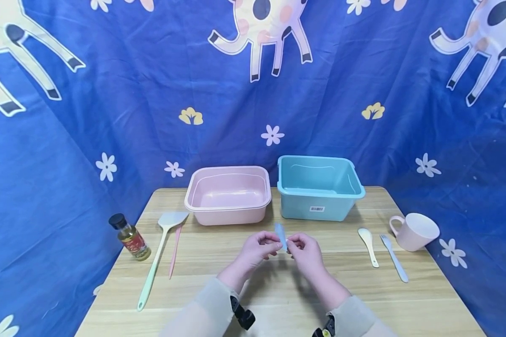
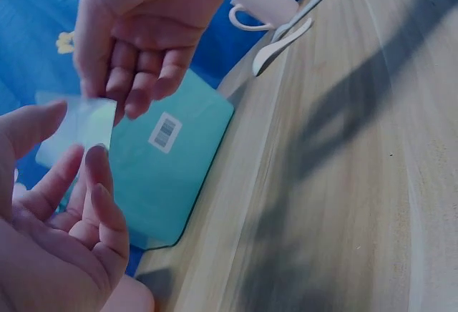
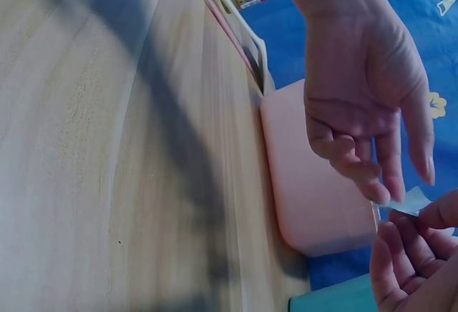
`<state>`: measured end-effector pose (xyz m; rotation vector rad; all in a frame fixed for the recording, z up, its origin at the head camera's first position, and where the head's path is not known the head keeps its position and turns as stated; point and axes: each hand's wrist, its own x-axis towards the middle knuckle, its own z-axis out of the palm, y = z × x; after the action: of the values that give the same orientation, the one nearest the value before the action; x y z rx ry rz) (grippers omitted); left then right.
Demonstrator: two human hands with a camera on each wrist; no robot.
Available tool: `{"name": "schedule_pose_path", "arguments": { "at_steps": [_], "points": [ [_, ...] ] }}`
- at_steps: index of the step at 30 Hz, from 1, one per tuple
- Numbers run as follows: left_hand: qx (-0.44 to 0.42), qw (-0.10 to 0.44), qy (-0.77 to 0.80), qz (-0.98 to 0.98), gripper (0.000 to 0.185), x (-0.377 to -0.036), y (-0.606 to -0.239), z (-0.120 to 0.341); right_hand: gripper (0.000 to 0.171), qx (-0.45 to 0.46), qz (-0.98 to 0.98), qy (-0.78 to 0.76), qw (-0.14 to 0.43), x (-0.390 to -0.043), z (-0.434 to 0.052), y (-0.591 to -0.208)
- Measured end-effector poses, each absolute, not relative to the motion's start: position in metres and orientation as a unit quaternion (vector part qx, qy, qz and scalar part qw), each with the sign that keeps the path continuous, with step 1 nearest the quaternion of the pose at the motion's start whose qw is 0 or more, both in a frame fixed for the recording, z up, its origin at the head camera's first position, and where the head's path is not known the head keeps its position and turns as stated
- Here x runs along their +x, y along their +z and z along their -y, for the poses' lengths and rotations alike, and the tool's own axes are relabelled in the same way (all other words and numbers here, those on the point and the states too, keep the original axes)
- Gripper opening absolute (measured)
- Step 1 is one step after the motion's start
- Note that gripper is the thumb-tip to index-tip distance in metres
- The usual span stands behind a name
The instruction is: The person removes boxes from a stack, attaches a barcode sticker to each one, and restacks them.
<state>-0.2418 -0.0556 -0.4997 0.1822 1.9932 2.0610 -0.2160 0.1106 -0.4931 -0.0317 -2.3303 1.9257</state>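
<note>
A small, thin, translucent pale-blue sheet (image 1: 280,232) is held up above the table's middle, between both hands. In the left wrist view the sheet (image 2: 97,124) looks roughly square and see-through. My left hand (image 1: 258,250) holds its near left part with thumb and fingertips, which stand slightly apart on it. My right hand (image 1: 305,252) pinches the sheet's right edge between thumb and index finger. The right wrist view shows the sheet (image 3: 411,202) almost edge-on, partly hidden by fingertips. Its exact kind is unclear.
Behind the hands stand a pink basin (image 1: 229,216) and a teal bin (image 1: 312,206). On the left are a bottle (image 1: 135,244), a spatula (image 1: 155,262) and a thin pink stick (image 1: 175,250). A spoon (image 1: 368,248), fork (image 1: 395,260) and mug (image 1: 417,231) lie right.
</note>
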Motion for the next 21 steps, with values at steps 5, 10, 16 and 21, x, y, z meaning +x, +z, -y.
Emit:
{"name": "schedule_pose_path", "arguments": {
  "at_steps": [5, 10, 16, 21],
  "points": [
    [0.075, 0.129, 0.711, -0.687, 0.028, -0.24, -0.502, 0.05, 0.005, 0.005, 0.768, 0.637, 0.058, -0.214, -0.108, -0.494],
    [0.069, 0.113, 0.711, -0.691, 0.021, -0.238, -0.501, 0.051, 0.003, 0.001, 0.769, 0.637, 0.052, -0.215, -0.106, -0.492],
    [0.055, 0.103, 0.709, -0.696, 0.015, -0.234, -0.489, 0.057, 0.004, 0.0, 0.769, 0.637, 0.05, -0.214, -0.107, -0.492],
    [0.027, 0.102, 0.72, -0.686, 0.006, -0.239, -0.5, 0.062, 0.007, -0.017, 0.769, 0.637, 0.052, -0.215, -0.112, -0.49]
  ]
}}
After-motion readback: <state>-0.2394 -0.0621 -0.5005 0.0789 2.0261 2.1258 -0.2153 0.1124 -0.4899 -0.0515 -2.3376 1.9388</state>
